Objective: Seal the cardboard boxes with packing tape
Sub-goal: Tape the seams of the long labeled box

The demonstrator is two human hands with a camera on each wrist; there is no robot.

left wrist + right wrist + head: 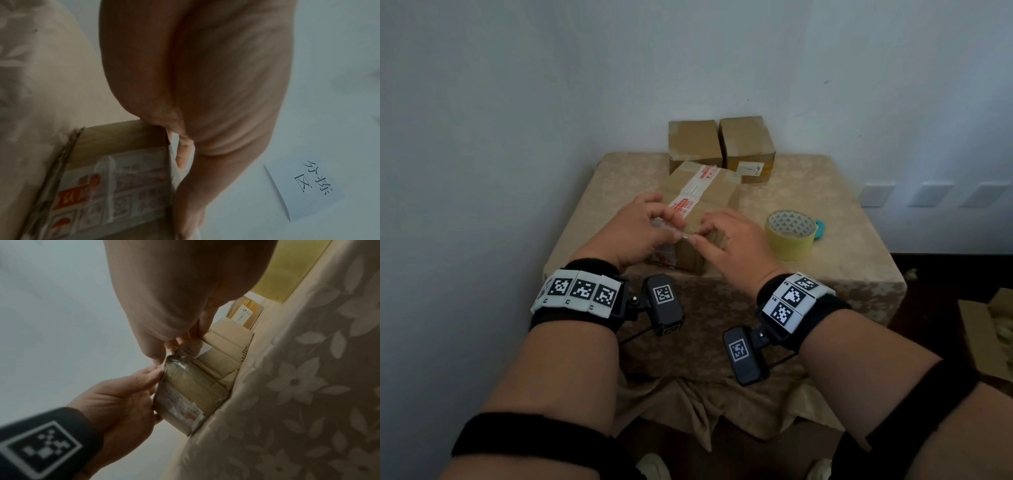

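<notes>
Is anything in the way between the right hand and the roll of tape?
Nothing visible. The right hand is on the near cardboard box, and only bare tablecloth lies between it and the yellow tape roll to its right.

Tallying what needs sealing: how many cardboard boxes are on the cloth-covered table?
3. The front box lies under both hands; the back-left box and the back-right box stand side by side behind it. More could be hidden behind them.

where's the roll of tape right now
In the head view the tape roll stands on the cloth-covered table, to the right of the right hand and the nearest cardboard box, with a small teal object just behind it.
</notes>
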